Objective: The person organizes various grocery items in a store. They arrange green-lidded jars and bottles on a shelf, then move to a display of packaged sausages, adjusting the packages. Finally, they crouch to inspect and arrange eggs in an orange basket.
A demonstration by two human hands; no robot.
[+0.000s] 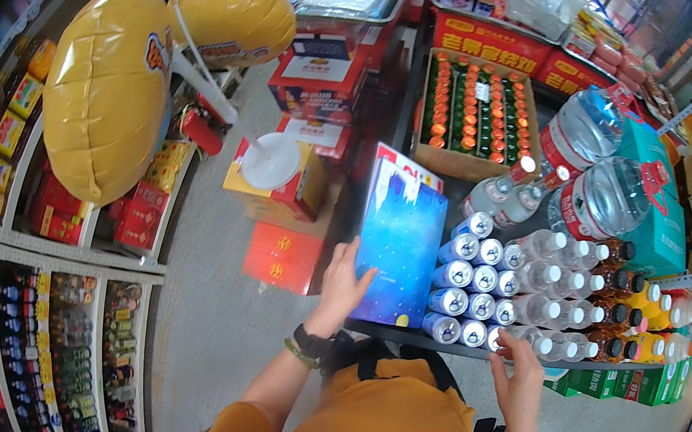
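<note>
My left hand [345,284] rests against the left edge of a blue starry flat box or folder [400,252], its thumb lying over the face. Whether the fingers grip it is unclear. Under its top end, a white and red printed sheet [421,172] sticks out. To the right stand rows of drink cans [484,278] with pull tabs facing up. My right hand [516,365] is by the front row, fingers slightly bent, near the last can and a clear plastic bottle [530,337] with a white cap. Nothing shows in its fingers.
Behind the cans stand two glass bottles [525,197], large water jugs [604,196] and a carton of green bottles [481,112]. Dark, yellow and orange drinks line the right. Stacked boxes [282,253] are on the floor at left, with yellow balloons [108,90] and stocked shelves [56,248] beyond.
</note>
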